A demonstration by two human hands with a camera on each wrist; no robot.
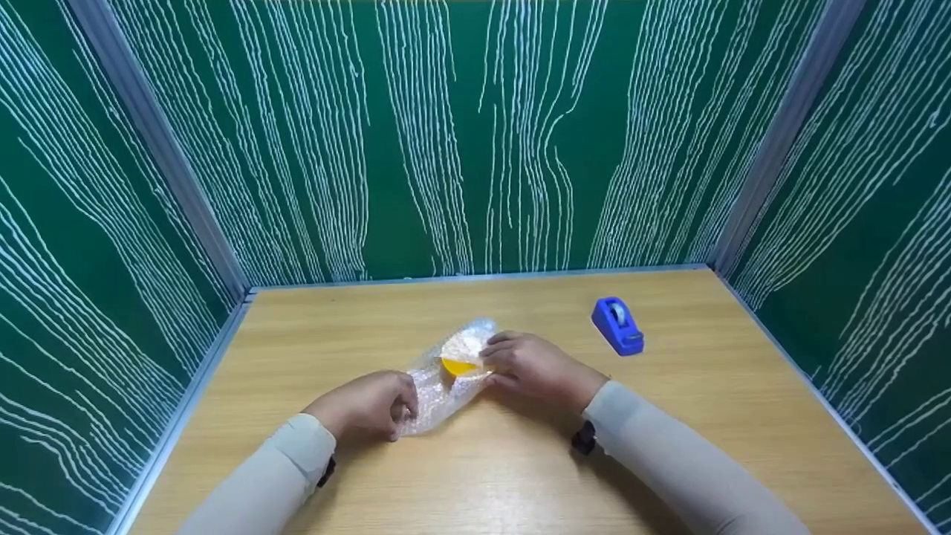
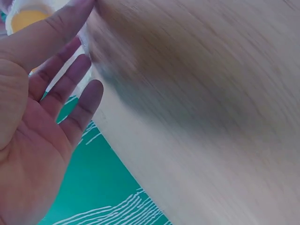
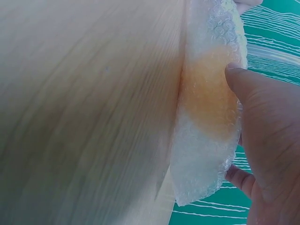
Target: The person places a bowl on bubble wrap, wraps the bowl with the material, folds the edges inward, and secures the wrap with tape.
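Note:
A sheet of bubble wrap lies slantwise on the table, folded around a yellow rounded object. Part of the yellow shows through a gap in the middle; its kind is hidden by the wrap. At the lower left end of the wrap, my left hand pinches the edge with thumb and forefinger. The left wrist view shows the other fingers of the left hand loosely spread. My right hand holds the wrap's right side, its thumb against the edge beside the yellow bulge.
A blue tape dispenser with a roll of tape stands farther back on the right of the wooden table. Green panels with white wavy lines close off the back and both sides.

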